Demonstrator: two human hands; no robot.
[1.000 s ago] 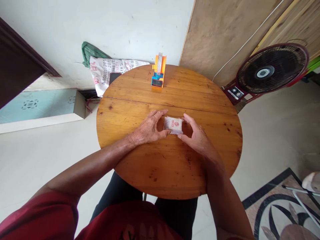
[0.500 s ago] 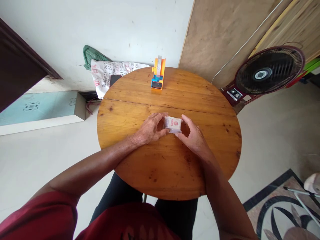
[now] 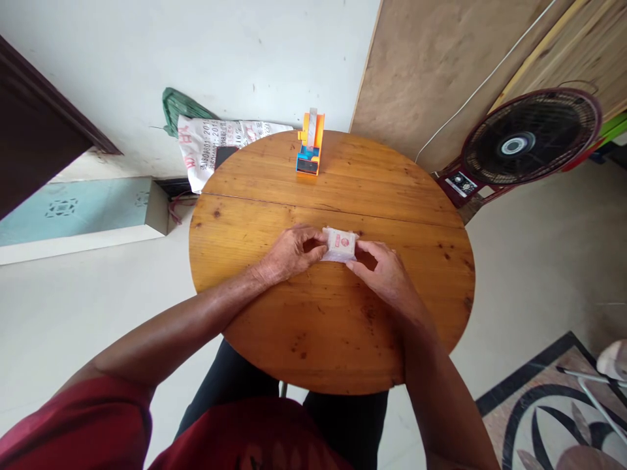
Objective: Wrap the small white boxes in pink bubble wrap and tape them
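Newly narrowed: finger gaps.
Left hand (image 3: 294, 253) and right hand (image 3: 386, 271) curl at opposite ends of wrapped packet (image 3: 339, 244), likely steadying it; grip indeterminate.

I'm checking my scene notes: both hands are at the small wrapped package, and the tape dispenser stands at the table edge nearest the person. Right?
One slip: the tape dispenser stands near the far edge of the table, as the head view shows. The left hand and right hand are indeed at the small wrapped package.
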